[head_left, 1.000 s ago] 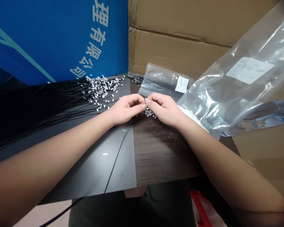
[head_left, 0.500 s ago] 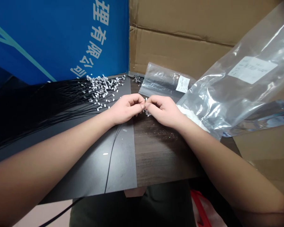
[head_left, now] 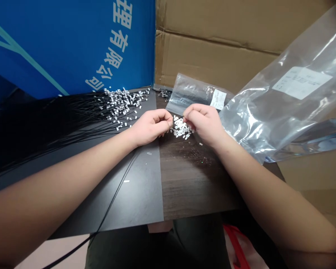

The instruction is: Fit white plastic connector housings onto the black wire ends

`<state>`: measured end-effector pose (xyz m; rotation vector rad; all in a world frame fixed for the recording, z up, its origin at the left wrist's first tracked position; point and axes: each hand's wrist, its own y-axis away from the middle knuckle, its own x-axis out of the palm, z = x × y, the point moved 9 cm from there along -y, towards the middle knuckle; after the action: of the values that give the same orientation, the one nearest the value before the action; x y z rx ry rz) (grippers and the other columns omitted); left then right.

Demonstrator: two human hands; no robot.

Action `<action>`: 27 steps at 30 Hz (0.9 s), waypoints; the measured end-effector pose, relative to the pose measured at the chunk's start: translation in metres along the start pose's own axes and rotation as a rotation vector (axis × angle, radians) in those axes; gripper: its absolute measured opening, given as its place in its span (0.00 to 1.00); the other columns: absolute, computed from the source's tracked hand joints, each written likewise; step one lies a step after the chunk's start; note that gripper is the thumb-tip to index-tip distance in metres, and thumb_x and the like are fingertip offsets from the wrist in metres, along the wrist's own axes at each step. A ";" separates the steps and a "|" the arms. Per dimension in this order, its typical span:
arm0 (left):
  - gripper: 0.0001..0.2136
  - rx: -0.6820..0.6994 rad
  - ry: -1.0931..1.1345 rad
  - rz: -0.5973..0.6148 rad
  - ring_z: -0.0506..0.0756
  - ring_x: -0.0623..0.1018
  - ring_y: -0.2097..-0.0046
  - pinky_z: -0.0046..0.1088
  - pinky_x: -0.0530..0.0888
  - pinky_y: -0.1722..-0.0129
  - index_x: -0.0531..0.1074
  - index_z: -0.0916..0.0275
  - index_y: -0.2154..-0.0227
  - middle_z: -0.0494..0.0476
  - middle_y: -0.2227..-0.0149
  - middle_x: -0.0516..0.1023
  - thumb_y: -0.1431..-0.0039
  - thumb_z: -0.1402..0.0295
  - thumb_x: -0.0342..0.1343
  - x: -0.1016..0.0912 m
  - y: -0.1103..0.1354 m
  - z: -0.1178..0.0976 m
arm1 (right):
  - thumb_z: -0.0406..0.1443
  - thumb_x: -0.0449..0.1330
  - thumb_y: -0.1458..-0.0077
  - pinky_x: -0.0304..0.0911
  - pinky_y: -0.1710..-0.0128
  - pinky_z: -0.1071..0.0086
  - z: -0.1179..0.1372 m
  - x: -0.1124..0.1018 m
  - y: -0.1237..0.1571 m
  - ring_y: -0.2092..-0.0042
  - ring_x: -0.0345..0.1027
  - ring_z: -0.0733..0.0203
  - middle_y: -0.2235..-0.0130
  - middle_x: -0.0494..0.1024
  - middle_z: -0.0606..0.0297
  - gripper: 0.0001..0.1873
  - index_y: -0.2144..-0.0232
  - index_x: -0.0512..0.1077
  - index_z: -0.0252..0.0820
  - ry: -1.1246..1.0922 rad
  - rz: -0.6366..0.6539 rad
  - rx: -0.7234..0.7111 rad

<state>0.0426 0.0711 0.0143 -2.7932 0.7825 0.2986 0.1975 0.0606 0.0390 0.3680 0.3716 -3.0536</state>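
Observation:
My left hand [head_left: 149,129] is closed in a pinch above the seam between the black and wood-grain surfaces. A thin black cable [head_left: 116,191] runs up from the front edge to this hand; its tip is hidden in the fingers. To the right, my right hand [head_left: 204,122] is also pinched shut, a short gap from the left. Whatever lies in its fingertips is too small to make out. Between and just below the hands sits a small heap of white plastic pieces [head_left: 182,128].
At the left lies a large bundle of black cables [head_left: 58,119] with white ends [head_left: 123,102]. Clear plastic bags with labels [head_left: 197,93] [head_left: 291,108] rest at the back and right. A blue panel [head_left: 58,41] and a cardboard wall [head_left: 226,48] stand behind.
My hands were touching at the fingertips and are now apart. The right hand has moved right and slightly up, uncovering the white heap. The cable's lower part has swung left.

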 end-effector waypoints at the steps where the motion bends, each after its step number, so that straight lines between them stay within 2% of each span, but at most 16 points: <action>1: 0.05 -0.009 0.005 -0.003 0.49 0.72 0.73 0.27 0.69 0.72 0.72 0.62 0.68 0.50 0.73 0.73 0.41 0.66 0.60 0.000 0.000 0.001 | 0.33 0.57 0.51 0.51 0.74 0.67 -0.001 -0.004 -0.001 0.76 0.57 0.65 0.81 0.66 0.69 0.09 0.80 0.74 0.43 -0.031 -0.022 0.008; 7: 0.03 -0.077 0.029 -0.011 0.49 0.73 0.72 0.26 0.70 0.73 0.73 0.62 0.68 0.51 0.72 0.74 0.42 0.68 0.60 -0.001 0.001 0.008 | 0.35 0.60 0.50 0.47 0.78 0.69 -0.008 -0.023 -0.010 0.80 0.51 0.68 0.82 0.62 0.71 0.07 0.80 0.70 0.45 -0.324 -0.119 0.080; 10: 0.02 -0.084 0.067 0.011 0.49 0.73 0.73 0.26 0.70 0.73 0.73 0.62 0.69 0.51 0.74 0.75 0.43 0.70 0.60 0.000 0.001 0.008 | 0.39 0.61 0.49 0.46 0.80 0.69 -0.011 -0.022 -0.012 0.81 0.47 0.69 0.82 0.58 0.74 0.11 0.79 0.65 0.47 -0.432 -0.085 0.166; 13: 0.04 -0.051 0.102 0.041 0.49 0.73 0.73 0.26 0.71 0.71 0.73 0.62 0.71 0.52 0.75 0.75 0.42 0.69 0.61 0.001 0.000 0.004 | 0.40 0.62 0.49 0.46 0.80 0.69 -0.012 -0.014 -0.010 0.81 0.48 0.69 0.82 0.58 0.74 0.11 0.79 0.64 0.47 -0.460 -0.016 0.211; 19: 0.12 -0.038 0.083 0.088 0.50 0.74 0.72 0.27 0.71 0.71 0.76 0.63 0.67 0.54 0.72 0.80 0.37 0.58 0.63 0.003 -0.001 0.001 | 0.34 0.62 0.48 0.50 0.80 0.69 -0.016 0.015 -0.001 0.80 0.56 0.67 0.82 0.66 0.71 0.07 0.77 0.74 0.43 -0.375 0.167 0.201; 22: 0.11 -0.023 0.054 0.109 0.50 0.75 0.71 0.26 0.71 0.71 0.77 0.63 0.67 0.53 0.71 0.80 0.37 0.59 0.64 0.005 0.000 -0.003 | 0.35 0.63 0.46 0.52 0.79 0.71 -0.016 0.023 0.003 0.80 0.57 0.68 0.82 0.68 0.72 0.07 0.75 0.76 0.42 -0.229 0.214 0.169; 27: 0.09 -0.027 0.056 0.089 0.49 0.74 0.72 0.25 0.69 0.72 0.76 0.63 0.71 0.53 0.73 0.80 0.38 0.64 0.63 0.004 0.001 -0.006 | 0.36 0.64 0.43 0.52 0.75 0.71 -0.008 0.025 0.005 0.76 0.57 0.69 0.80 0.68 0.73 0.09 0.74 0.77 0.42 -0.111 0.225 0.065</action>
<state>0.0458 0.0671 0.0188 -2.8072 0.9238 0.2488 0.1757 0.0575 0.0244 0.2237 0.2099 -2.8540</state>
